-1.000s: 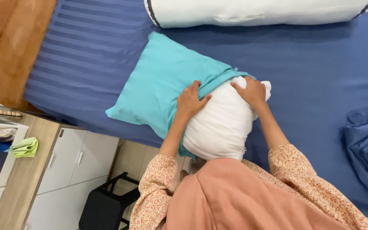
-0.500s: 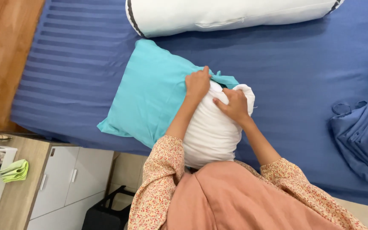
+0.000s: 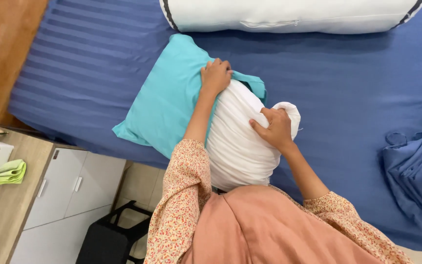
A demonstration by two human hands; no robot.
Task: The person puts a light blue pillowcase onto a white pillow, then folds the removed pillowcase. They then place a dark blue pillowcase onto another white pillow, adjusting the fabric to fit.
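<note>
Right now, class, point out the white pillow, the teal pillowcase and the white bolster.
white pillow [image 3: 238, 142]: head view, its bare middle.
teal pillowcase [image 3: 167, 98]: head view, its flat centre.
white bolster [image 3: 289, 14]: head view, its middle.

1. Left hand [image 3: 216, 77]: arm reaches forward, almost straight, floral sleeve down to mid forearm. Fingers curled shut, gripping the edge of the turquoise pillowcase [image 3: 169, 98] at the far end of the white pillow [image 3: 235, 142].
2. Right hand [image 3: 275, 128]: arm bent at the elbow, forearm angled inward. Palm pressed on the pillow's right upper corner, fingers clenched into the fabric, thumb spread toward the left hand.
</note>
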